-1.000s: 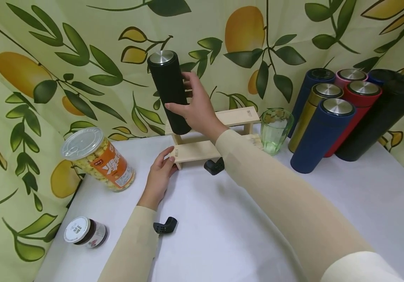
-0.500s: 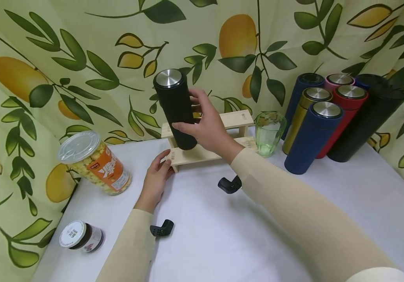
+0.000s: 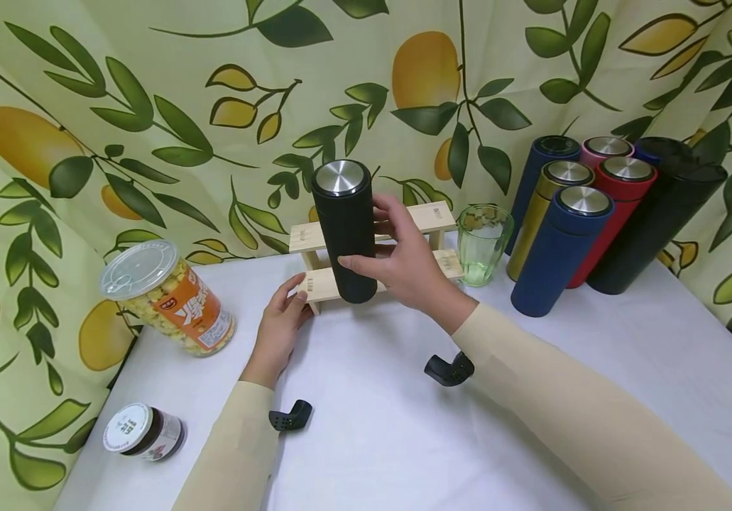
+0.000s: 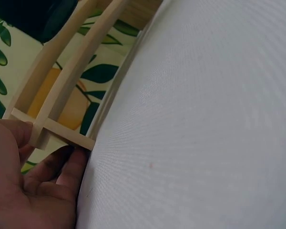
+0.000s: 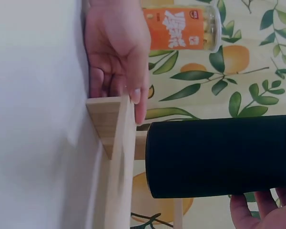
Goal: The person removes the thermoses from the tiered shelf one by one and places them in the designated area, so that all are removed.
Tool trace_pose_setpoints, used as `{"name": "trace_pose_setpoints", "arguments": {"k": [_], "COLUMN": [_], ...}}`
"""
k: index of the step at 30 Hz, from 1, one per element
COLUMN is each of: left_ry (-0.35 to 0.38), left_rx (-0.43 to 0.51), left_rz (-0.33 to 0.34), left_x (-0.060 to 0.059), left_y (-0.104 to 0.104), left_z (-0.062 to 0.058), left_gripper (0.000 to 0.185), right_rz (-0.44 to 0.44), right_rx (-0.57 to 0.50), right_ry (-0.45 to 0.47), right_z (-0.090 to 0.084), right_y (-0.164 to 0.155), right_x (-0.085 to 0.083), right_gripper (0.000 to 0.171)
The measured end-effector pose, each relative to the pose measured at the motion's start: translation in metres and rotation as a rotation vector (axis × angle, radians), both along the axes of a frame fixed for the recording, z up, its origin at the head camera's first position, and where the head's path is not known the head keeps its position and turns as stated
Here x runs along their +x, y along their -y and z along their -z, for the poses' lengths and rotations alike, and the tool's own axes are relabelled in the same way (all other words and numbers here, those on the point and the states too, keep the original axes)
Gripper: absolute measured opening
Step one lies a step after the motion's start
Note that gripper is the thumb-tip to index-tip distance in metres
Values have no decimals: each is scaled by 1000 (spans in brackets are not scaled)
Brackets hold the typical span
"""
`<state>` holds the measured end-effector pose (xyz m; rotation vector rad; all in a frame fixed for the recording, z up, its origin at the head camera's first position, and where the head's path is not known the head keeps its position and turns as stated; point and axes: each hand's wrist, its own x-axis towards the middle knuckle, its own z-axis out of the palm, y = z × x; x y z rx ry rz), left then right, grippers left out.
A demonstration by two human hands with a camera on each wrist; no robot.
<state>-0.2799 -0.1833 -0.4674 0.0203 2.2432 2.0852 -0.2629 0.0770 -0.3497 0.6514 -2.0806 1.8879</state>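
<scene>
My right hand (image 3: 404,266) grips a black flask with a steel lid (image 3: 344,228), held upright just above the lower step of a small wooden two-step rack (image 3: 429,213). In the right wrist view the flask (image 5: 219,157) hangs a little clear of the rack's lower step (image 5: 112,138). My left hand (image 3: 279,319) rests against the rack's left end, thumb on the lower step; in the left wrist view the left hand (image 4: 33,181) touches the rack's corner (image 4: 62,136).
Several flasks (image 3: 560,248) in blue, gold, red, pink and black stand at the back right beside a green glass (image 3: 482,243). A popcorn tub (image 3: 170,298) and a small jar (image 3: 142,431) lie at the left. A leaf-print cloth backs the white table (image 3: 404,440).
My right hand has brought the black flask down and to the right, from above the rack's top left to just over its lower step. The left hand has stayed at the rack's end.
</scene>
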Motion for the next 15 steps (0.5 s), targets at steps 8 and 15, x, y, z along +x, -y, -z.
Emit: {"name": "trace_pose_setpoints", "arguments": {"k": [8, 15], "left_ry": [-21, -26], "left_rx": [8, 9], "left_rz": [3, 5], "left_x": [1, 2], "left_y": [0, -1], "left_z": [0, -1], "left_gripper": [47, 47], "right_rz": [15, 14], "right_rx": [35, 29], "right_ry": [13, 22], "right_z": [11, 18], "right_y": [-23, -45], "right_x": [25, 42], "right_gripper": [81, 83]}}
